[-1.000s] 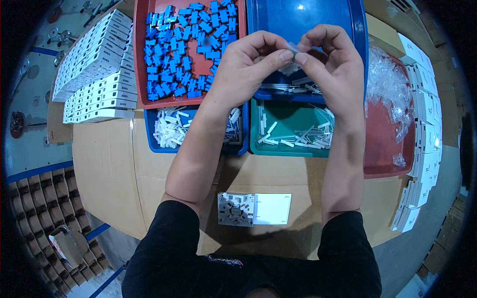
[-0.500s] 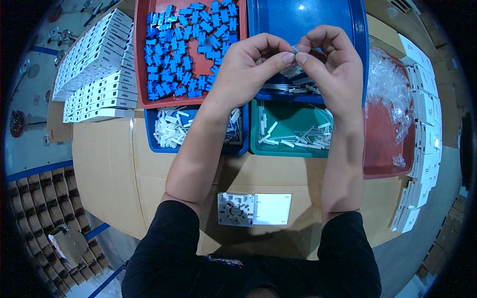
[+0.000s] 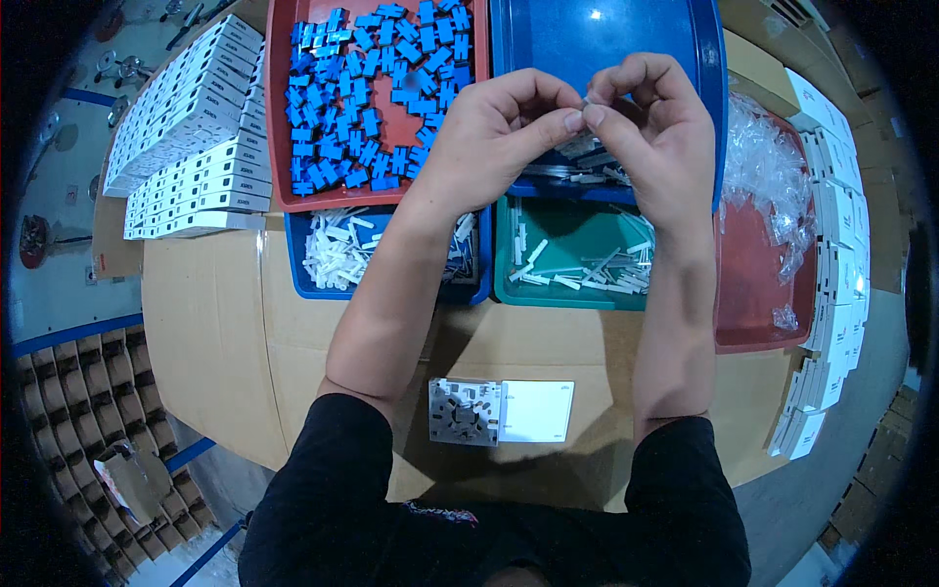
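Note:
Both hands meet fingertip to fingertip over the far blue tray [image 3: 606, 39]. My left hand [image 3: 509, 127] pinches with thumb and index finger, and my right hand [image 3: 657, 127] pinches against it. Between the fingertips is something small and pale, too small to name. Behind the hands, the blue tray holds clear bags and thin pieces, partly hidden. On the cardboard in front of me lies an opened white flat case [image 3: 536, 412], its left half [image 3: 465, 412] filled with a grey moulded plate and its right half plain white.
A red tray [image 3: 279, 117] holds many blue clips [image 3: 362, 147]. Nearer are a blue tray [image 3: 313, 293] of white plugs [image 3: 333, 254] and a green tray [image 3: 509, 225] of screws and plugs. White boxes [image 3: 196, 117] stack at left, more [image 3: 831, 245] at right beside a red tray [image 3: 753, 284] with plastic bags [image 3: 768, 157].
Both hands stay almost in place, still pinching together; the left has shifted very slightly. The trays and the opened case look the same.

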Demonstrator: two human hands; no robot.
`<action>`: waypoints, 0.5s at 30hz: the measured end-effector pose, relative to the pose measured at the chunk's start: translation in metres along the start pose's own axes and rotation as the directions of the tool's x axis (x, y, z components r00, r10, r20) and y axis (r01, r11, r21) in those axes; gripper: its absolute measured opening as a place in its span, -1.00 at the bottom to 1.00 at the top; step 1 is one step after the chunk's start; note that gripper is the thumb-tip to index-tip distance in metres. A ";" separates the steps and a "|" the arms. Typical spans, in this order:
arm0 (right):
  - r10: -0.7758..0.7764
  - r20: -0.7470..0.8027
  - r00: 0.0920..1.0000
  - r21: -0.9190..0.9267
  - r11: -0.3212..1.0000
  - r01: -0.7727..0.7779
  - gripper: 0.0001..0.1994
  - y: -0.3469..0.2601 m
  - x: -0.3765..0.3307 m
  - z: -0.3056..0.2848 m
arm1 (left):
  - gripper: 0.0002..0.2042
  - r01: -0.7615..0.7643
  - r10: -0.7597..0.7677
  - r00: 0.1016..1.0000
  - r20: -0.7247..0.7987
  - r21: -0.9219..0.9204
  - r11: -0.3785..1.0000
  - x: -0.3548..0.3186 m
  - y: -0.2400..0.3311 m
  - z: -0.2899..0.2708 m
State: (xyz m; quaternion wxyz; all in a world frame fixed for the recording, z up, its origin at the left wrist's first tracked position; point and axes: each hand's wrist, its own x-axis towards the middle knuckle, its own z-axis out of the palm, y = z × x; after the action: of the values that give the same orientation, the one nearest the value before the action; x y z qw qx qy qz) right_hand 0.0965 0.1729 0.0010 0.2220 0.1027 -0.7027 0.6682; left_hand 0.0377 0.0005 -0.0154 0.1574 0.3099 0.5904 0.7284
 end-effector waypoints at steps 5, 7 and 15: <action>0.003 -0.001 1.000 0.019 1.000 -0.003 -0.79 0.000 0.001 0.000 | -0.81 -0.011 0.011 1.000 0.002 0.014 1.000 0.002 -0.001 0.000; -0.010 0.002 1.000 0.001 1.000 0.010 -0.78 -0.001 0.001 0.000 | -0.81 -0.008 0.008 1.000 0.003 -0.002 1.000 0.002 -0.001 0.001; -0.002 -0.001 1.000 0.023 1.000 0.002 -0.74 0.001 0.001 -0.002 | -0.80 -0.008 0.008 1.000 0.013 0.009 1.000 0.002 0.001 0.002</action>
State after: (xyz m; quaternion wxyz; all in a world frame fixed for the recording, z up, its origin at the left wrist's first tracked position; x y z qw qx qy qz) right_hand 0.0951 0.1751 0.0005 0.2218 0.1058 -0.6948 0.6759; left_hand 0.0375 0.0029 -0.0136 0.1569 0.3175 0.5916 0.7243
